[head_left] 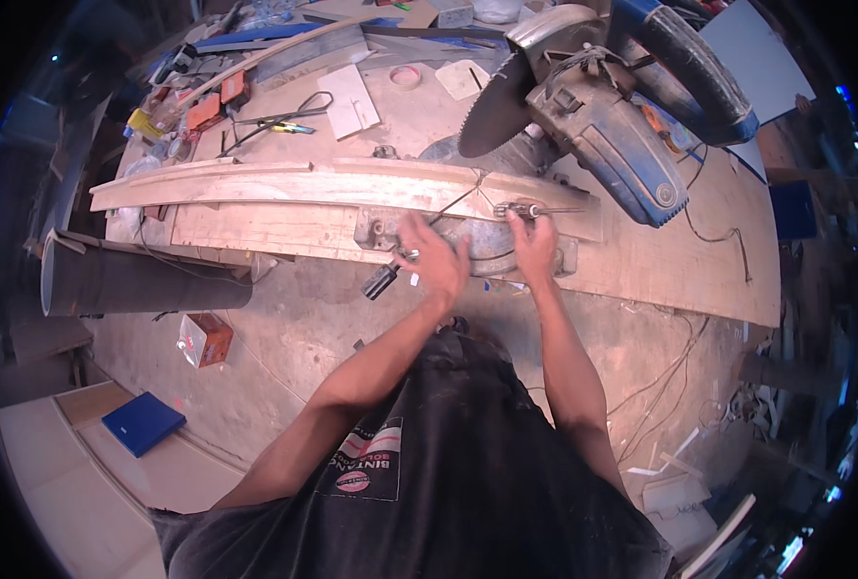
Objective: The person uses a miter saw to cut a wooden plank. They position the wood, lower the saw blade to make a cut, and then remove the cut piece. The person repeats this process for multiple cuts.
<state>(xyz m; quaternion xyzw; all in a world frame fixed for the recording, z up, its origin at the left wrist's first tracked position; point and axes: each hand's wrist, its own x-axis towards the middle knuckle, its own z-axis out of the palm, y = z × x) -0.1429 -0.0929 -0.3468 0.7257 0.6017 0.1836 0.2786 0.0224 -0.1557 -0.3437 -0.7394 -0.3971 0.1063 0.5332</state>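
Note:
A long pale wooden strip [342,186] lies across the base of a mitre saw [607,130], whose toothed blade [498,108] is raised above the wood. My left hand [435,259] is over the near side of the saw base [477,234], slightly blurred, fingers apart and nothing seen in them. Close by, a black handle [381,282] sticks out from the base. At the strip's near edge, the fingers of my right hand [537,243] are closed at a small dark piece with a thin rod [517,208]; its kind is unclear.
Behind the strip, the workbench [289,232] carries a tape roll [405,76], a white board piece [354,101], wood offcuts and tools. Below its left end is a wide dark tube [144,275]. On the floor stands a small orange box [207,340]; cables run at the right.

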